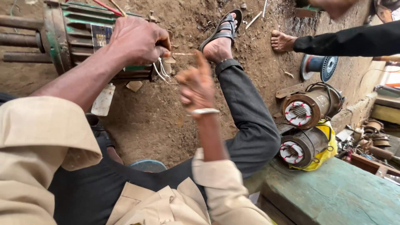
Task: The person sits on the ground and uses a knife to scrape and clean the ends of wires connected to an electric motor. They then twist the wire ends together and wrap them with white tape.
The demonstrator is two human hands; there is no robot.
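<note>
You are sitting in an open-air motor repair workshop, right on a bare dirt floor (158,121) littered with wire offcuts and scraps. A green electric motor (79,37) lies in front of you, two stripped stators with red-and-white bound windings (298,113) rest by a low wall, and a fan cover (329,66) lies nearby. Rusty parts (371,139) pile up beside a worn green surface (333,196).

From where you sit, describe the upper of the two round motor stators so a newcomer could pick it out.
Start at the green wooden bench at lower right; two open-ended stators lie just beyond it on the dirt. The wanted one is farther from the bench, brownish-cased, its white end windings bound with red ties. Its neighbour is darker and rests on a yellow bag.
</note>
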